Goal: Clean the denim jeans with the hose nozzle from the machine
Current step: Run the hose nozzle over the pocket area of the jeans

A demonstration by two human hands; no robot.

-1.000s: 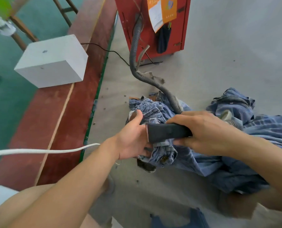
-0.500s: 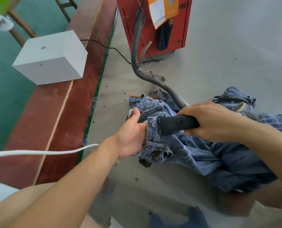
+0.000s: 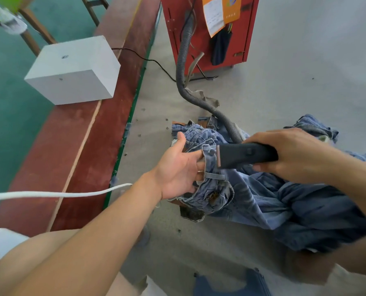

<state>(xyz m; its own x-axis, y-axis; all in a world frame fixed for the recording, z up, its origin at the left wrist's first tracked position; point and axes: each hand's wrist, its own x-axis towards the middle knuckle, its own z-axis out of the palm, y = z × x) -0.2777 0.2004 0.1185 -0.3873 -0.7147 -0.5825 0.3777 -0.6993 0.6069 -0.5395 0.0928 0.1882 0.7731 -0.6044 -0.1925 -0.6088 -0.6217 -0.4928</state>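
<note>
Head view: soft, floppy denim jeans (image 3: 263, 201) lie bunched on the grey surface (image 3: 306, 71). The left hand (image 3: 179, 167) pinches their waistband taut; the right hand (image 3: 293, 152) grips the black hose nozzle (image 3: 242, 154) against it.
</note>
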